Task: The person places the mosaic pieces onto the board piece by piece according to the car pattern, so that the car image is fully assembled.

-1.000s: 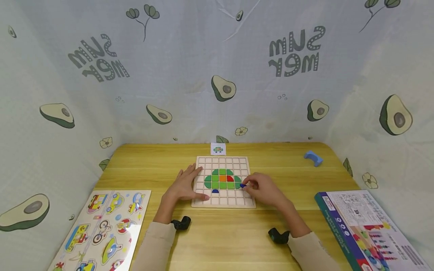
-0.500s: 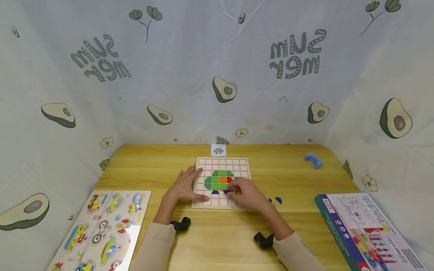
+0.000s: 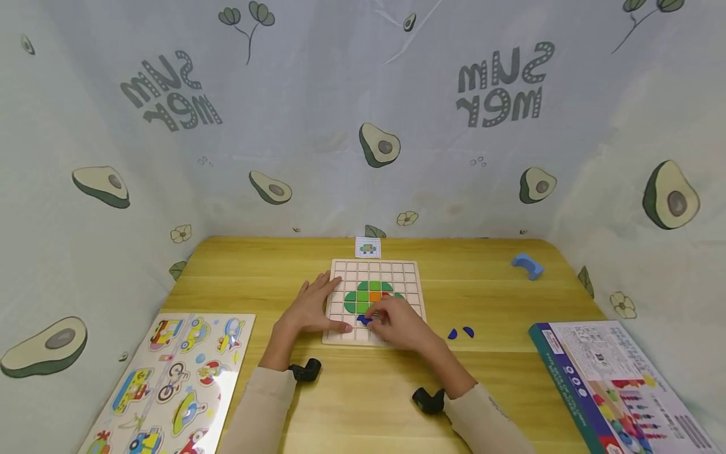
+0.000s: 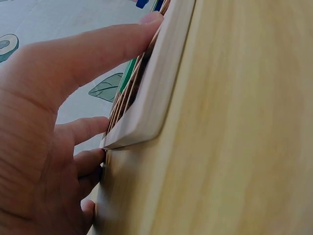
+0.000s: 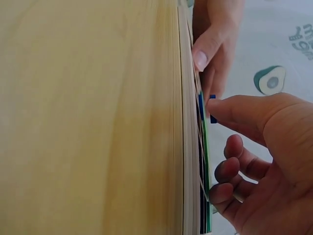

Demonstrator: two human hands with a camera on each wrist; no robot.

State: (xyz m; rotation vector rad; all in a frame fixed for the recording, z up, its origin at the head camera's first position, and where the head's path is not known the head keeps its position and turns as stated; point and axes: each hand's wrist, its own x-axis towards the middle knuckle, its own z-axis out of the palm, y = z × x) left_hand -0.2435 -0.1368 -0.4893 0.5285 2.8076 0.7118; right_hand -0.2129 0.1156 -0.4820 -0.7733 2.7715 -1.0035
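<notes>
A wooden grid board [image 3: 409, 276] lies in the middle of the table, with a green shape and orange and red tiles set in its cells. My left hand [image 3: 309, 309] rests flat on the board's left edge, fingers straight. In the left wrist view its thumb [image 4: 98, 49] lies along the board's rim [image 4: 146, 107]. My right hand [image 3: 375, 320] is over the board's lower rows and pinches a small blue piece [image 3: 365, 320]. The blue piece [image 5: 213, 118] sits at a fingertip [image 5: 220, 105] against the board's face.
Two loose blue pieces [image 3: 460, 333] lie on the table right of the board. A blue block [image 3: 527, 265] sits at the back right, a pattern card [image 3: 367, 247] behind the board. A vehicle puzzle [image 3: 170, 378] lies front left, a printed box [image 3: 618, 384] front right.
My right hand has moved left from the board's right edge to its lower middle with a blue piece, uncovering two blue pieces on the table. The left hand stayed put.
</notes>
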